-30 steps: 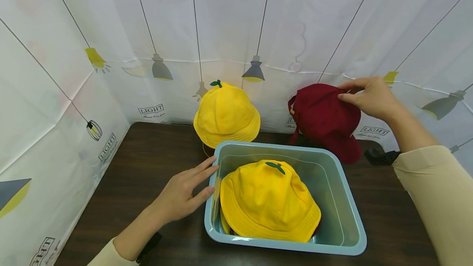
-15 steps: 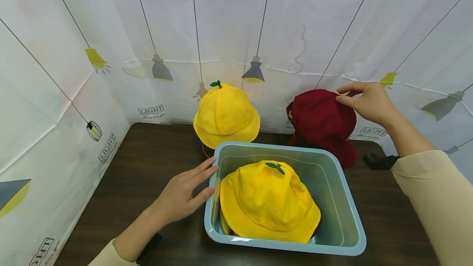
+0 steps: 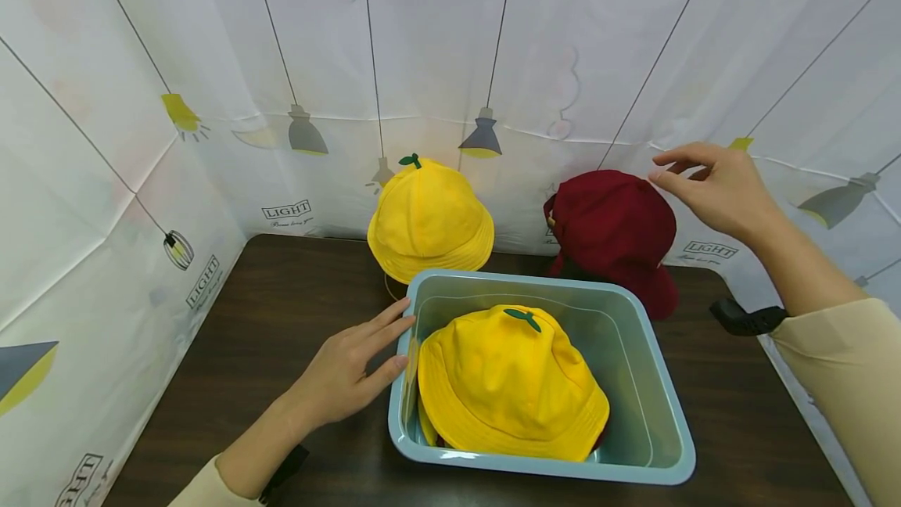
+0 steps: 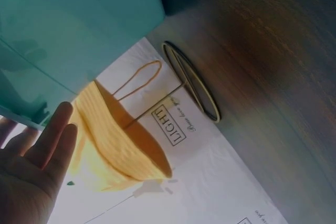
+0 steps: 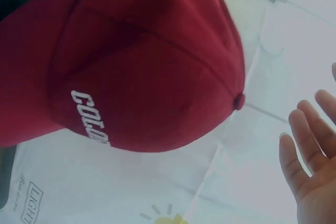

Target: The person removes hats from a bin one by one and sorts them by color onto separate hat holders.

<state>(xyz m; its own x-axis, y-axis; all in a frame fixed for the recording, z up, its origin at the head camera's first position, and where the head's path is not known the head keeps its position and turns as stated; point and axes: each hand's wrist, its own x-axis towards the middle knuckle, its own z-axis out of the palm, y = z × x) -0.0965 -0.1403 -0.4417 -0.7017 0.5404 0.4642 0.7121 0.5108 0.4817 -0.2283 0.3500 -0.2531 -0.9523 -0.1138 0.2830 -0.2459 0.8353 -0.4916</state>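
My right hand is beside the crown of a dark red baseball cap, behind the bin. In the right wrist view, a gap separates its loosely extended fingers from the cap, which bears white lettering. With straight fingers my left hand touches the left rim of a blue plastic bin. Inside the bin lies a yellow bucket hat with a green sprout on top; a little dark red shows under its brim. Another yellow bucket hat sits on a wire stand behind the bin.
A dark wooden table carries everything. Behind and to the left hangs a white curtain printed with lamps. The bin's front wall hides part of what lies under the hat inside.
The cap has come down slightly and shifted a little left. My right hand has let go of it and drawn back to the right. My left hand stays in place.
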